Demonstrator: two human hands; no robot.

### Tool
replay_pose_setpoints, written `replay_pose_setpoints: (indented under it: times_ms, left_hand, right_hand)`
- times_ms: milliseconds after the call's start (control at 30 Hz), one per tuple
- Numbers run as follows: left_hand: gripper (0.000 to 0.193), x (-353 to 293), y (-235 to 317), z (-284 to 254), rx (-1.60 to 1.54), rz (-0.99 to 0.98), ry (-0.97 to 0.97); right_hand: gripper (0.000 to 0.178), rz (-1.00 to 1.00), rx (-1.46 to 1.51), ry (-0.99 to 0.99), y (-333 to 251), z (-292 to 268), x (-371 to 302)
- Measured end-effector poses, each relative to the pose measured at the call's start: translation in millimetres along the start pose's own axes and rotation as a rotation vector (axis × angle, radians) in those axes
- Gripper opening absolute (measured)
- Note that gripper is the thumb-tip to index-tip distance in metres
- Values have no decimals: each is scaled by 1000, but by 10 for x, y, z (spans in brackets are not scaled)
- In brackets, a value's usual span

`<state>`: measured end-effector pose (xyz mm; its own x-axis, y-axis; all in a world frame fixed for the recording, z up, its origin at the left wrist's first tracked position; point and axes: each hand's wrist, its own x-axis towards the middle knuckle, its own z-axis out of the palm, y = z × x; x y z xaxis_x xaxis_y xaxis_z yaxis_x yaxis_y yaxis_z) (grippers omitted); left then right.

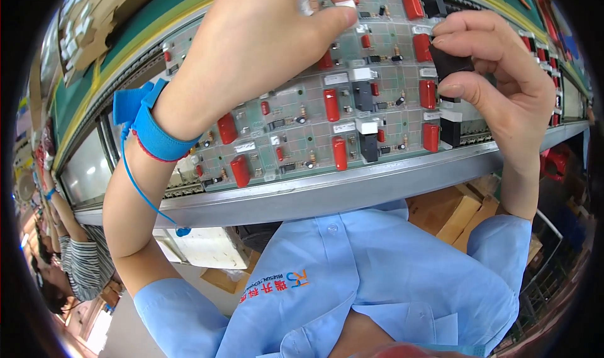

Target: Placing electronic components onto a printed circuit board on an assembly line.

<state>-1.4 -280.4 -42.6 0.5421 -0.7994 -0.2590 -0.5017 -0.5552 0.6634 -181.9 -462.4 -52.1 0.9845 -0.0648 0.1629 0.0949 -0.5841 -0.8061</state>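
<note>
A panel of circuit boards (pixel 286 109) lies in front of me, carrying red capacitors (pixel 331 105), small resistors and black blocks with white tops (pixel 363 94). My left hand (pixel 277 34) reaches over the far middle of the panel, thumb and finger closed on a small white part (pixel 345 4). More white bits (pixel 307 5) show inside its curled fingers. On the right, my right hand (pixel 497 75) pinches a black block (pixel 450 59) just above the boards, next to a red capacitor (pixel 422 47). The block's underside is hidden.
A metal rail (pixel 327 185) runs along the panel's near edge. My left wrist wears a blue strap (pixel 167 131) with a thin cord clipped near the rail. Cardboard with white parts (pixel 82 27) lies far left. A person in a striped top (pixel 94 260) is at the left; cardboard boxes (pixel 440 216) stand below the rail.
</note>
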Motion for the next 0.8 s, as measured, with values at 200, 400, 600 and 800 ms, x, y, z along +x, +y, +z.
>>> replay_pose_setpoints:
  times_ms: [200,400,600,800]
  left_hand:
    - [19,-7,-420,211,186,270,161]
    - [18,41,-380,289,140,324,187]
    - [17,-22,-376,347,191,371,251]
    - [19,-65,-330,375,398,478,329]
  right_hand:
    - [32,-76,8,83,146,55,-33]
    - [18,124,-300,74,-198,60,21]
    - [19,29,-296,58,-143,99,74]
    - [20,-64,-328,26,-149,105,194]
